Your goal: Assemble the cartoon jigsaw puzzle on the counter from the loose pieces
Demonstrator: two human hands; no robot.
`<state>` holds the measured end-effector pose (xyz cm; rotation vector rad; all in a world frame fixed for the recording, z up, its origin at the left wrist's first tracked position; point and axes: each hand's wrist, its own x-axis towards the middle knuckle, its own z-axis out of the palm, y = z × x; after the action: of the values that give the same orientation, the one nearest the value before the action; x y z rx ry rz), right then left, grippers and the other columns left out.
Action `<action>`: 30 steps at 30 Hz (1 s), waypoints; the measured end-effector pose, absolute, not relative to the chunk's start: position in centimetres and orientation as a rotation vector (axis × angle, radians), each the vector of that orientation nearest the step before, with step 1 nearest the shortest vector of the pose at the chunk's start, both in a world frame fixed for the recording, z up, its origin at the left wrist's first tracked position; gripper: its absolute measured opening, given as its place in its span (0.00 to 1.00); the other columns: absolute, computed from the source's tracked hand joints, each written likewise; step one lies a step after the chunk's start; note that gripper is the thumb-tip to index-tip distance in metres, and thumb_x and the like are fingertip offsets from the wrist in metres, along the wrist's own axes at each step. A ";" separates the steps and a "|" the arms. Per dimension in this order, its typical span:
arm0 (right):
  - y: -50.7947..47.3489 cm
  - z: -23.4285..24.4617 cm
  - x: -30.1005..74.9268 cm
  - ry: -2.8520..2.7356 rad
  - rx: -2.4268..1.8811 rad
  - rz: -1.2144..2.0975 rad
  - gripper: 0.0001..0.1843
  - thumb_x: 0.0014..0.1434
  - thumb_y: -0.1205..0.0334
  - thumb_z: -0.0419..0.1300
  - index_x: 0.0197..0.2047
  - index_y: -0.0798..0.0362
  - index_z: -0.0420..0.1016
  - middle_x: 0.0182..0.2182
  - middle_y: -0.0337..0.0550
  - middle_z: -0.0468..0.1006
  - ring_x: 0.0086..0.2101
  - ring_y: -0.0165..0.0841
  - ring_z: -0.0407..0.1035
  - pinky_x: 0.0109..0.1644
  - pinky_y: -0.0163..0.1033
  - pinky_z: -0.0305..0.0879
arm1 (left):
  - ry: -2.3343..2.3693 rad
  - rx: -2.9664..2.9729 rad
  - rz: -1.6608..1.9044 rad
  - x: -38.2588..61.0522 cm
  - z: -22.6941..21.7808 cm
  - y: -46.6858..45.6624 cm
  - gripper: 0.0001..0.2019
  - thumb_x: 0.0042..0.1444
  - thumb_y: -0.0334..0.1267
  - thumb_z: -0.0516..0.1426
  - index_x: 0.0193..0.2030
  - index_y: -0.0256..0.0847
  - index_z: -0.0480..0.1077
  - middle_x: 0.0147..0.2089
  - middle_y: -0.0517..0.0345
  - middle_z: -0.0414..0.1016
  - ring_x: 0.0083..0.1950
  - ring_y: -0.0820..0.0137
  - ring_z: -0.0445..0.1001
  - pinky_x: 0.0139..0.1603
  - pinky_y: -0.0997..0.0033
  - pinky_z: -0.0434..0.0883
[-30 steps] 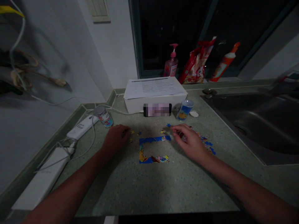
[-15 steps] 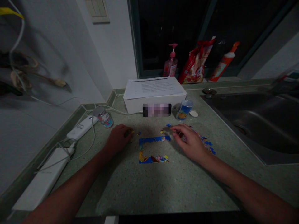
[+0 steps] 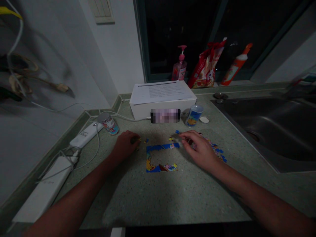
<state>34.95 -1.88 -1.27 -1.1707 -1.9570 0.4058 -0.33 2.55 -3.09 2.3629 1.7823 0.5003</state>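
A jigsaw puzzle frame point(image 3: 148, 164) lies on the counter between my hands, its top, left and bottom edges joined and its right side open. My left hand point(image 3: 125, 144) rests left of it, thumb and fingertips curled around a small yellowish puzzle piece point(image 3: 140, 139). Another loose piece point(image 3: 146, 141) lies just beside those fingertips. My right hand point(image 3: 199, 149) hovers at the right of the frame, fingers bent, thumb apart. Near its fingertips are a blue piece point(image 3: 177, 131) and a yellow piece point(image 3: 171, 139). A pile of loose pieces point(image 3: 219, 151) is partly hidden behind this hand.
Behind stand a white box point(image 3: 163, 90) with a printed sheet, a propped phone point(image 3: 165, 116) and a blue canister point(image 3: 194, 116) beside a round lid point(image 3: 204, 119). A jar point(image 3: 108, 123), power strips point(image 3: 44, 187) and cables lie left. A sink point(image 3: 271, 131) is at right.
The view has shifted very slightly. Both hands and the puzzle pieces stay in practically the same places.
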 end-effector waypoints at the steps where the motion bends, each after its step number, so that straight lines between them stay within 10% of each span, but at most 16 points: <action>1: -1.9 -1.3 34.9 -1.955 -1.170 0.410 0.09 0.73 0.61 0.58 0.52 0.47 0.78 0.43 0.49 0.82 0.40 0.42 0.79 0.44 0.50 0.78 | 1.780 2.362 0.505 -0.3 -3.1 2.6 0.11 0.62 0.40 0.62 0.46 0.42 0.84 0.45 0.46 0.84 0.48 0.53 0.81 0.53 0.52 0.77; 30: 3.9 -1.0 31.5 -2.540 -1.394 0.238 0.05 0.64 0.67 0.68 0.41 0.51 0.86 0.41 0.50 0.82 0.41 0.42 0.78 0.42 0.45 0.72 | 1.748 2.220 1.021 -0.8 -2.7 1.6 0.10 0.64 0.40 0.57 0.46 0.42 0.79 0.44 0.50 0.81 0.45 0.59 0.79 0.55 0.54 0.77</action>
<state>31.52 3.91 -1.02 -1.3944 -2.5403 0.2378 -0.80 1.60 -2.73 2.2204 1.7478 1.0213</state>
